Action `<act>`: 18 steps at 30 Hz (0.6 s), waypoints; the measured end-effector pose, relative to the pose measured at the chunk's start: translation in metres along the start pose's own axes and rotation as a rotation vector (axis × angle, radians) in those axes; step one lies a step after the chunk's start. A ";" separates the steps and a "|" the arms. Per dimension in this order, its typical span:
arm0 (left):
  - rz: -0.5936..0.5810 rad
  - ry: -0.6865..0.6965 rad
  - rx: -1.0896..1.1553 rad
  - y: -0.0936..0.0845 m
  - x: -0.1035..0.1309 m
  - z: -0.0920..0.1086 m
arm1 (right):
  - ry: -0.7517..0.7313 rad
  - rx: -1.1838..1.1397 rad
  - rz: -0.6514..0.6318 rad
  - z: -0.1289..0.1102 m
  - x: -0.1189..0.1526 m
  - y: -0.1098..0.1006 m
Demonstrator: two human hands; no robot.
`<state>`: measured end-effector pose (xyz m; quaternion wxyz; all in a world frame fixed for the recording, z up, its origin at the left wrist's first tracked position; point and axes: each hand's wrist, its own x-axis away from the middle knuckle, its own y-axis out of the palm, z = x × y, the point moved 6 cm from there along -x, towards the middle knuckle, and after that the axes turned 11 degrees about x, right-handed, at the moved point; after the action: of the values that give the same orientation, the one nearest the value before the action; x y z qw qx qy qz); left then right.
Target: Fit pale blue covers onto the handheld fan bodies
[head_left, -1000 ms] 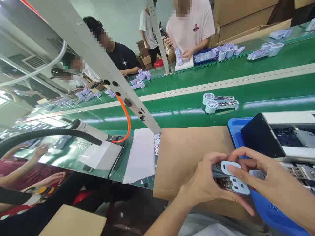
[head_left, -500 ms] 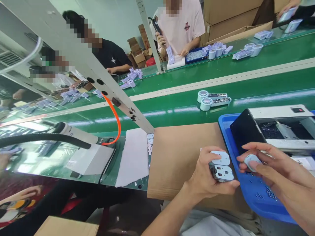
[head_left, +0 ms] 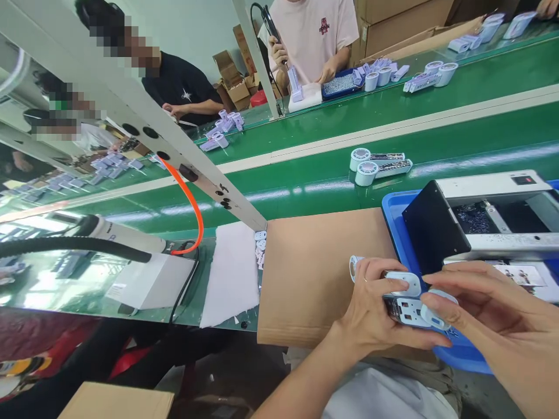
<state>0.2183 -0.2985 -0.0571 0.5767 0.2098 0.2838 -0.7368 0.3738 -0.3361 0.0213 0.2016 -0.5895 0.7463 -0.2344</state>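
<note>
Handheld fan body [head_left: 404, 302], a pale lavender-white plastic shell with a shiny metallic face showing, sits low right in the head view, over the near edge of the brown cardboard sheet [head_left: 318, 267] and just beside the blue tray [head_left: 393, 215]. Left hand [head_left: 375, 317] has its fingers curled closed around the body, thumb underneath. Right hand [head_left: 493, 317] pinches a small rounded white cap [head_left: 437, 314] against the body's end, fingers nearly closed on it. Judgement: light, stiff moulded part; smooth plastic, likely a little slippery; open face with small cut-outs probably fragile. Best held by the long side edges, clear of the exposed face. Two finished fans [head_left: 378, 169] lie well apart on the green conveyor belt [head_left: 458, 134].
</note>
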 end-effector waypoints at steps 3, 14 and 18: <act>-0.026 -0.069 0.025 0.003 0.004 -0.006 | -0.055 0.162 0.043 -0.003 0.006 0.001; 0.085 0.139 0.023 -0.005 -0.004 0.014 | -0.124 -0.125 -0.126 -0.001 0.003 0.039; 0.039 0.155 0.003 -0.007 -0.009 0.021 | -0.168 -0.255 0.160 -0.005 0.015 0.032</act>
<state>0.2136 -0.3048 -0.0345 0.5669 0.2726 0.3224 -0.7074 0.3429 -0.3438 0.0060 0.2050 -0.5664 0.7951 -0.0710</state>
